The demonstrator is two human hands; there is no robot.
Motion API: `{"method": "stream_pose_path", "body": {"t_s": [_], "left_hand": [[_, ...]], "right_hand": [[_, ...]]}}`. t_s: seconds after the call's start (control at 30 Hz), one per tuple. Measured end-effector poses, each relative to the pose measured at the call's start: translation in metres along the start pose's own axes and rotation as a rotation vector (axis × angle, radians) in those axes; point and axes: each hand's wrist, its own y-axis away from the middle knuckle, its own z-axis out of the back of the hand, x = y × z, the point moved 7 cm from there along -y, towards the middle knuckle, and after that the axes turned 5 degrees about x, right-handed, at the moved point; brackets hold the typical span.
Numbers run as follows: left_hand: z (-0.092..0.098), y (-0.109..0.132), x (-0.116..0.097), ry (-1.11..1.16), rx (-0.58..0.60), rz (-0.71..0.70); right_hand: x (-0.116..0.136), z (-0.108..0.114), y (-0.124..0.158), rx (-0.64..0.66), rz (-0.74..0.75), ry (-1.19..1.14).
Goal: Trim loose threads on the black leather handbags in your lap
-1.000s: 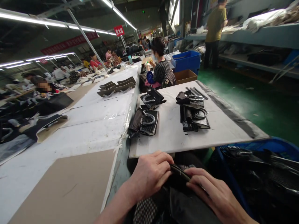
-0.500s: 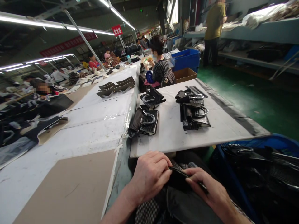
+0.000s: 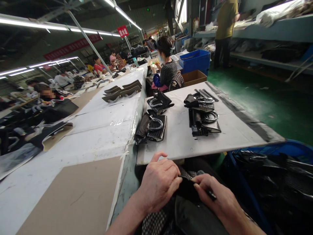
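Observation:
Over my lap I hold a dark, soft piece (image 3: 195,213) that looks like part of a black bag; most of it hangs below my hands. My left hand (image 3: 161,184) pinches its upper edge, with the index finger raised. Close by, my right hand (image 3: 215,192) grips the same edge between thumb and fingers. A short stretch of the thin black edge shows between both hands. On the white table just ahead lie several black handbags (image 3: 156,127) with plastic-wrapped handles. One pair of bags (image 3: 205,122) rests on the right side.
A blue bin (image 3: 256,209) with black glossy pieces stands at my right. To the left runs a long white workbench (image 3: 102,137) with a brown board (image 3: 73,199) and curved dark panels (image 3: 122,91). A person in a striped top (image 3: 168,71) sits ahead beyond the table.
My left index finger has lifted away from the other fingers. Both hands stay on the dark piece, nearly in place. The view has shifted slightly.

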Motion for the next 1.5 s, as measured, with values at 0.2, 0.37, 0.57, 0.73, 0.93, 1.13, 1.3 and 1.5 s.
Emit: {"method": "stream_pose_path", "body": {"t_s": [0.2, 0.37, 0.57, 0.73, 0.93, 1.13, 1.3, 1.5], "left_hand": [[-0.004, -0.005, -0.001, -0.034, 0.01, 0.019], [-0.005, -0.006, -0.003, -0.033, 0.007, 0.039], [-0.003, -0.001, -0.006, -0.026, 0.011, 0.043], [0.0, 0.002, -0.002, 0.029, -0.05, 0.056], [0.006, 0.007, 0.004, 0.093, -0.093, 0.066], [0.006, 0.015, 0.005, 0.069, -0.109, 0.119], [0.007, 0.018, 0.0, 0.038, -0.2, 0.107], [0.009, 0.021, 0.003, 0.092, -0.205, 0.157]], "right_hand": [[-0.019, -0.001, 0.003, -0.136, -0.135, -0.261], [-0.01, 0.0, -0.012, 0.123, -0.019, -0.102], [0.008, -0.01, -0.023, 0.289, 0.121, 0.027], [0.011, -0.016, -0.025, 0.263, 0.098, 0.107], [0.009, -0.019, -0.026, 0.214, 0.017, 0.102], [0.015, -0.022, -0.025, 0.182, 0.041, 0.158], [0.016, -0.023, -0.025, 0.168, 0.053, 0.179], [0.013, -0.022, -0.026, 0.169, 0.057, 0.181]]}}
